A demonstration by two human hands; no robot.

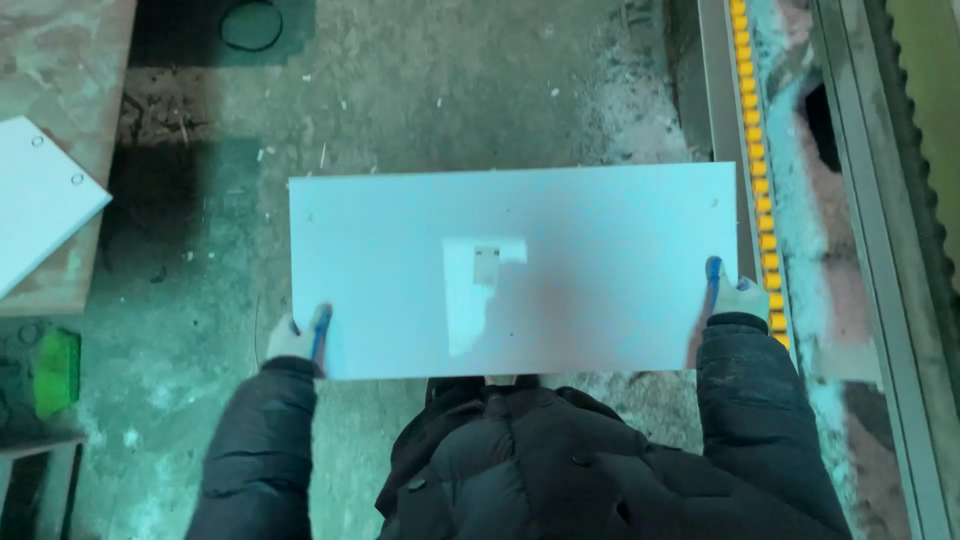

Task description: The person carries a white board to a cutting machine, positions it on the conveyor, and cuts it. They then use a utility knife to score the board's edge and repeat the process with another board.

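Gloved left hand (298,338) and right hand (738,298) clamp the white panel (510,265) at opposite short edges; carrying level, clear of the roller rail (758,150), probably suits best.

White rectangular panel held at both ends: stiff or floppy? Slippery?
Probably stiff: the white rectangular panel spans flat between the left hand and right hand with no visible sag. Likely slippery: its face is glossy and mirrors a light patch. Perhaps moderately light, since gloved fingertips at the end edges alone carry it.
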